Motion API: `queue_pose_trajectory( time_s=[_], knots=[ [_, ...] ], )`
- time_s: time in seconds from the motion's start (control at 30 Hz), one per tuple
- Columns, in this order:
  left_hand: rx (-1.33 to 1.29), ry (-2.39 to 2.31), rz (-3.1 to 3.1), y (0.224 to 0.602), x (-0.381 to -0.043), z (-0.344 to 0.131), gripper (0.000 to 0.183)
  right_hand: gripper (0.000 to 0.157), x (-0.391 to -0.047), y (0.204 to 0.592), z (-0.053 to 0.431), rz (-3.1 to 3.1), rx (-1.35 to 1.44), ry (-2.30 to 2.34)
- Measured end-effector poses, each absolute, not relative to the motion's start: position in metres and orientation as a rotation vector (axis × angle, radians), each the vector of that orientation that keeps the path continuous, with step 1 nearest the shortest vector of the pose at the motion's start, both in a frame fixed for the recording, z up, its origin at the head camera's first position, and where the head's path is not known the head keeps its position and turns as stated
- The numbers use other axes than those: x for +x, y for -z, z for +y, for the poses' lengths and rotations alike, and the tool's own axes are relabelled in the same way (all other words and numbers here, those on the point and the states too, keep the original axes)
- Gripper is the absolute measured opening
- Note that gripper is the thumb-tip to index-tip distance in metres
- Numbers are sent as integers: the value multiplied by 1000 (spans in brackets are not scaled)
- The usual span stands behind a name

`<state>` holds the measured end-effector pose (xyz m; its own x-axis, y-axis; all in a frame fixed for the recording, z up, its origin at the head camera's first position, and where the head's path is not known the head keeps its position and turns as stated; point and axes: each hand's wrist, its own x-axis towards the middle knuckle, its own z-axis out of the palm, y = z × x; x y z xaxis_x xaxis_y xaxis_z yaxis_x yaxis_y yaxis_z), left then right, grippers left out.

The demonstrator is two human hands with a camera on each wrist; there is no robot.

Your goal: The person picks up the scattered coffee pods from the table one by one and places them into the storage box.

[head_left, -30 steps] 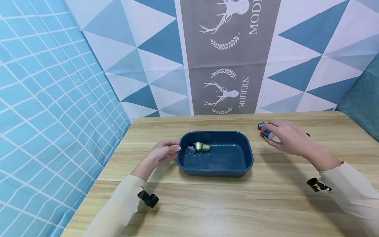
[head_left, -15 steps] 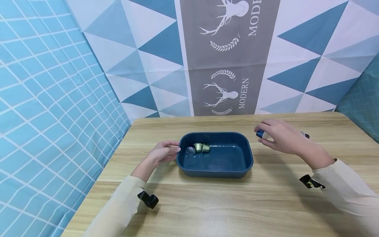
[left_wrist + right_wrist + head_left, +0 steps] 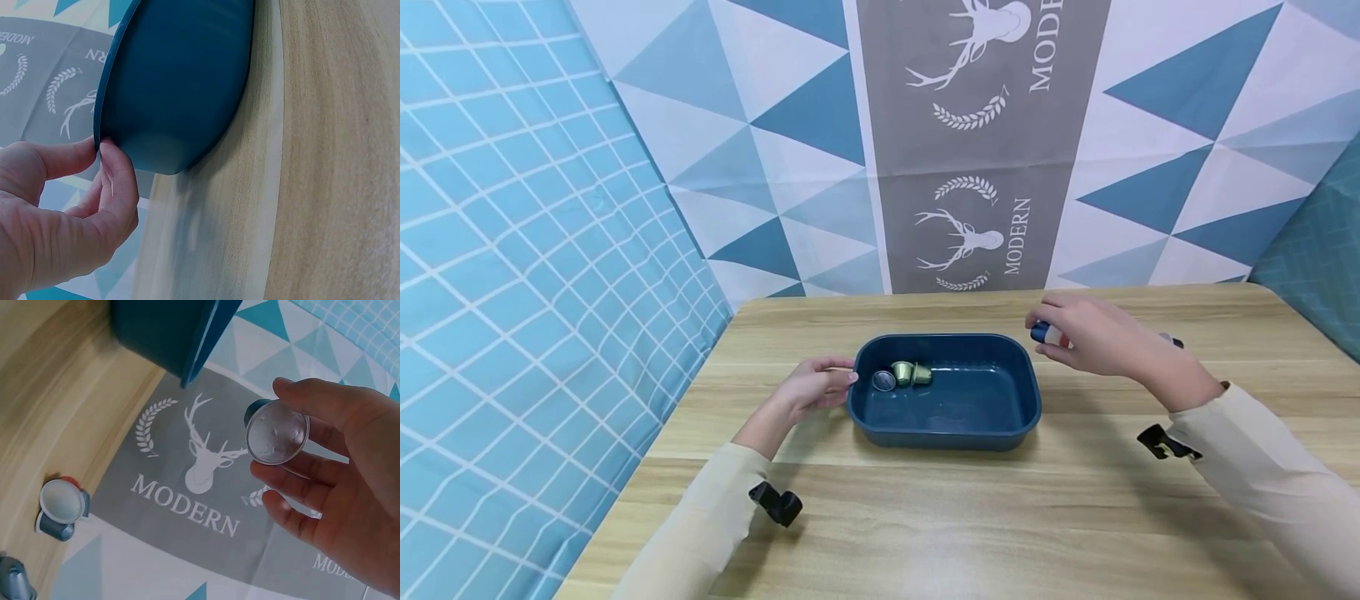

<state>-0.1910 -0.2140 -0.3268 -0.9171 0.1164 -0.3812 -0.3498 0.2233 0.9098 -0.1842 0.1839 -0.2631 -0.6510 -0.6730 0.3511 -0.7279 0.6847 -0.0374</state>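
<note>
My right hand pinches a blue coffee capsule between thumb and fingers, above the table to the right of the bin. Its round silver lid faces the camera in the right wrist view. With thumb and finger, my left hand grips the left rim of a dark blue rectangular bin. Inside the bin's left end lie a capsule with its round lid showing and two pale green-gold capsules. In the left wrist view the bin's inside looks dark and its capsules are out of sight.
On the table, capsules sit clustered, one lid up, with a bit of red and a dark body beside it. Another dark capsule stands apart. In the head view my right hand partly hides them. A patterned cloth hangs behind the table.
My right hand has lifted the blue capsule from the other capsules and moved left toward the bin. My left hand and the bin have stayed in place.
</note>
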Motion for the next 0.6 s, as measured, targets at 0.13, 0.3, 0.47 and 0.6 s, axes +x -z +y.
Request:
queue_pose_trajectory(
  time_s=[0.13, 0.3, 0.47, 0.6],
  knots=[
    [-224, -1740, 2130, 326, -191, -213, 41, 22, -186, 260, 177, -2599, 1123, -242],
    [-218, -1750, 2118, 326, -191, -213, 41, 22, -189, 256, 169, -2612, 1135, -214],
    [-209, -1769, 2111, 327, -192, -213, 43, 24, -191, 252, 161, -2657, 1133, -194],
    [-189, -1769, 2108, 329, -193, -212, 45, 24, -192, 250, 153, -2681, 1148, -182]
  ],
)
